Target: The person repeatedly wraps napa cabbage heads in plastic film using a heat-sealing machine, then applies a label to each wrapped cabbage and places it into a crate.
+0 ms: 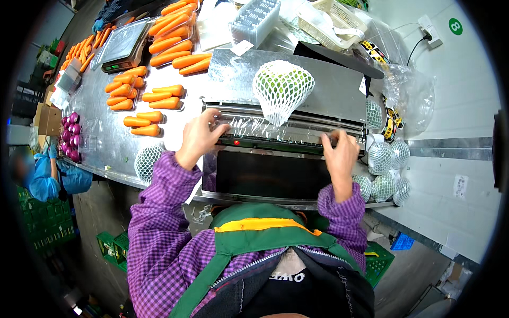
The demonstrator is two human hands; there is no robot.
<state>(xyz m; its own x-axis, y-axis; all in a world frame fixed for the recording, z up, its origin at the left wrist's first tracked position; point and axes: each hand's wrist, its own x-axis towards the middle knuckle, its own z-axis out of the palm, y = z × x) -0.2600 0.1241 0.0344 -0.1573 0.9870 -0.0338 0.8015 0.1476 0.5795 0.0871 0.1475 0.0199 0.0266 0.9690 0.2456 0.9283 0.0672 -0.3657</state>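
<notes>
A clear plastic film [266, 129] spans the front of a steel film-wrapping machine [234, 75]. My left hand [199, 137] holds the film's left end between thumb and fingers. At the right end, my right hand [341, 149] pinches the film, its fingertips partly hidden behind the thumb. A piece of green produce in a white foam net [283, 89] lies on the machine's top, its gathered net end hanging toward the film roller. Below the film, a small red light [237, 142] glows on the front strip. A dark flat plate [270, 175] lies nearest my body.
Carrots in clear trays [123, 91] and a weighing scale [125, 45] stand left on the steel table [95, 131]. Another netted item [148, 161] sits by my left sleeve. Netted produce [381, 159] is piled right. A basket [332, 24] stands behind. A co-worker [47, 171] is far left.
</notes>
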